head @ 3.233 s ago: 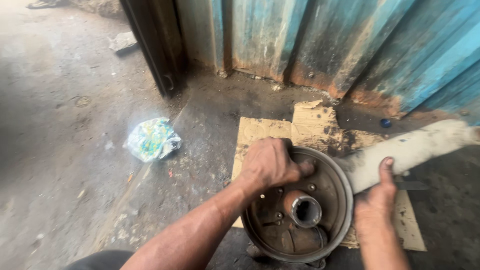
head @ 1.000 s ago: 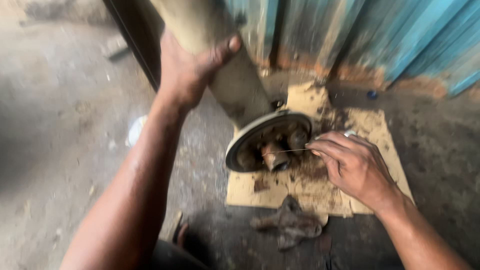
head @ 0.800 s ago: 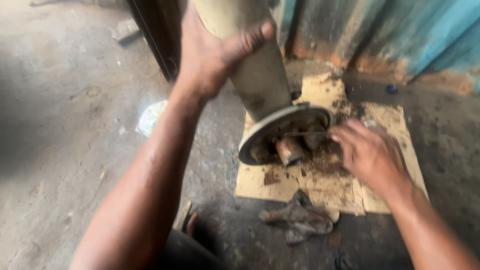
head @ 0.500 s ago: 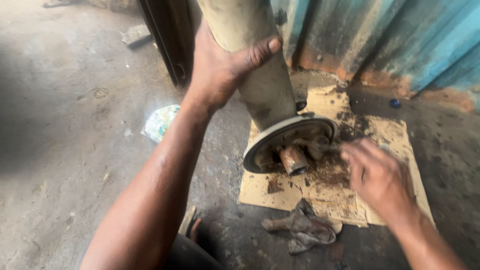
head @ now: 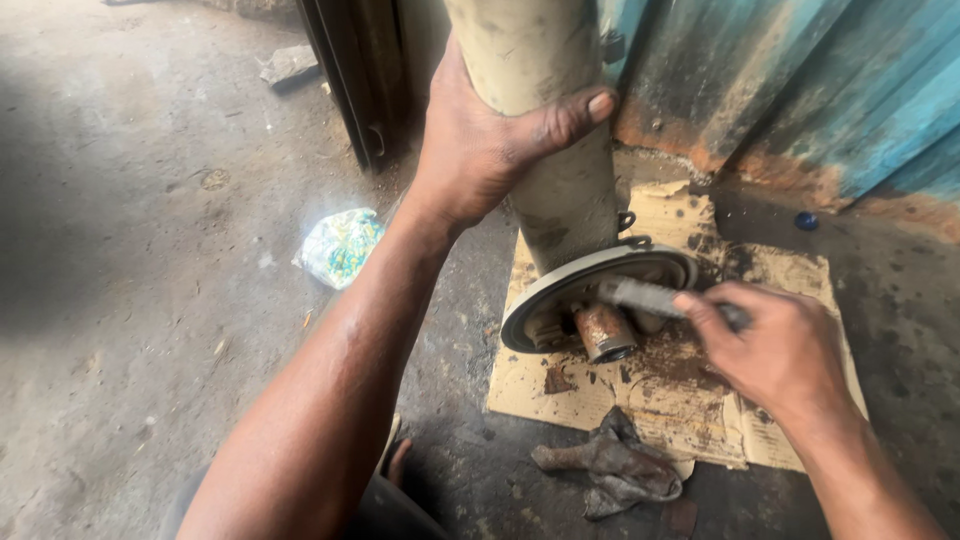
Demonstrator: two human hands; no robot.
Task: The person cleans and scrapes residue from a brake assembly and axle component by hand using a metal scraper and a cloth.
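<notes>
The left hand (head: 480, 150) is gripping the now-upright tube (head: 545, 120); the right hand (head: 780, 350), clamped on a tool (head: 640, 295), is working the hub (head: 605, 330).

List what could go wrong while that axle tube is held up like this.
Only the left hand steadies the tilted axle tube; it could slip or topple onto the cardboard. The right hand works a tool close to the backing plate rim, so fingers might get scraped.
</notes>
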